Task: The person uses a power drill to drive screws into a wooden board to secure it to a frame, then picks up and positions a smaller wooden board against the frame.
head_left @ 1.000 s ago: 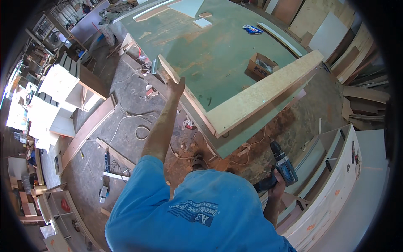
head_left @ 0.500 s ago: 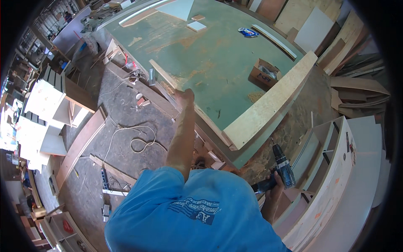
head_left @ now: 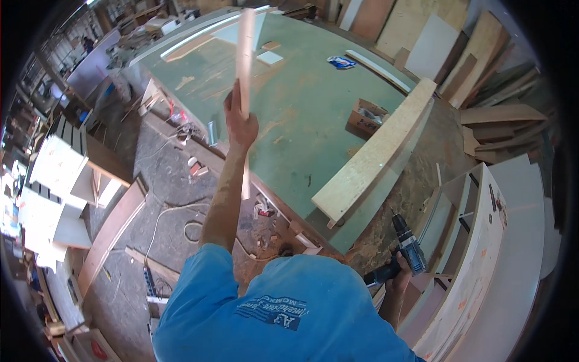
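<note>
My left hand (head_left: 242, 128) is closed around a long, narrow wooden strip (head_left: 245, 57), raised above the green-topped worktable (head_left: 295, 139). The strip's far end points away from me, and its near end shows below my wrist. Down at my right side, my right hand (head_left: 396, 276) grips a dark blue and black cordless drill (head_left: 411, 252) with its bit pointing forward. A long pale board structure (head_left: 377, 154) lies along the table's right edge, apart from both hands.
A small cardboard box (head_left: 365, 119) and a blue packet (head_left: 341, 62) sit on the table. White cabinet frames (head_left: 476, 241) stand close on my right. A cable (head_left: 158, 226) and a curved plank (head_left: 114, 232) lie on the floor to the left.
My left hand has lifted the wooden strip off the table's near left edge and swung it up and forward. My right hand still holds the drill in nearly the same place.
</note>
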